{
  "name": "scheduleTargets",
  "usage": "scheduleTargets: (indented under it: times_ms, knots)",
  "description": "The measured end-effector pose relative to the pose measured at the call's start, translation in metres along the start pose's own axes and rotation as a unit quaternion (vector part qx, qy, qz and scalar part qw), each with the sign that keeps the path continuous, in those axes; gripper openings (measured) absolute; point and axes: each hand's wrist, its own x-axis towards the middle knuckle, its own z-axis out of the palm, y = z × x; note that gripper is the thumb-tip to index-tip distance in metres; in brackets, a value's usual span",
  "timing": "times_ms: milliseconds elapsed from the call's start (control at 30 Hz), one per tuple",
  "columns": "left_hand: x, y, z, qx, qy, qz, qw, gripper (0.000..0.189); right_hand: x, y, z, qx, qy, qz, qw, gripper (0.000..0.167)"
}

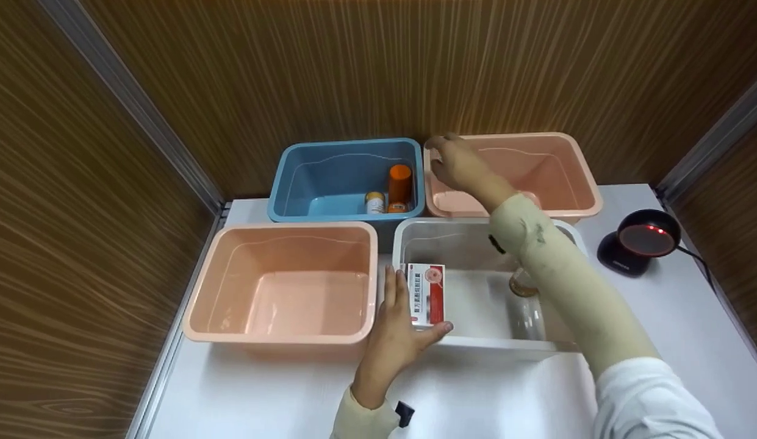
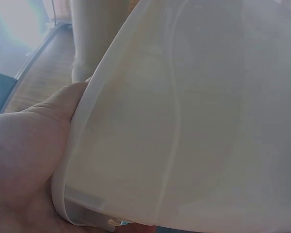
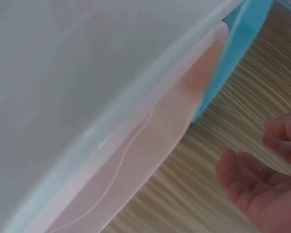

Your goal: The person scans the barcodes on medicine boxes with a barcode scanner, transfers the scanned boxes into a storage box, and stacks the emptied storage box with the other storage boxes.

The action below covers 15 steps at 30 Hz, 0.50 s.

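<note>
My left hand (image 1: 393, 335) lies at the front left corner of the white bin (image 1: 506, 344), its fingers straight along the left side and its thumb along the front rim. The left wrist view shows the palm against the rim (image 2: 70, 160). Beside those fingers, inside the bin, is a white and red medicine box (image 1: 426, 294) with printed characters. My right hand (image 1: 460, 164) hovers over the left end of the far peach bin (image 1: 573, 152), fingers loosely bent and holding nothing. In the right wrist view the hand (image 3: 266, 187) is also without an object.
A blue bin (image 1: 317, 177) holds an orange bottle (image 1: 399, 183), a white bottle (image 1: 374, 203) and another orange item (image 1: 397, 208). A second peach bin (image 1: 280, 338) stands front left. A clear jar (image 1: 527, 317) lies in the white bin, partly behind my right arm. A black scanner (image 1: 646, 235) with red lights stands right.
</note>
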Motion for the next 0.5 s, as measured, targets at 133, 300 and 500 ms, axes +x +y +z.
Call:
scheduleTargets:
  times_ms: [133,300,500]
  knots:
    - [0.002,-0.002,0.000,-0.001,0.001,0.003,1.0000,0.125,-0.038,0.012,-0.016,0.028,0.004,0.005,0.9996,0.037]
    - [0.004,-0.009,-0.004,0.001,0.007,0.008,0.9999,0.124,-0.088,0.021,-0.029,0.034,0.028,0.016,0.9989,0.033]
    - [0.006,-0.019,-0.013,0.007,0.008,0.002,0.9999,0.124,-0.122,0.027,-0.024,0.039,0.060,0.004,0.9974,0.018]
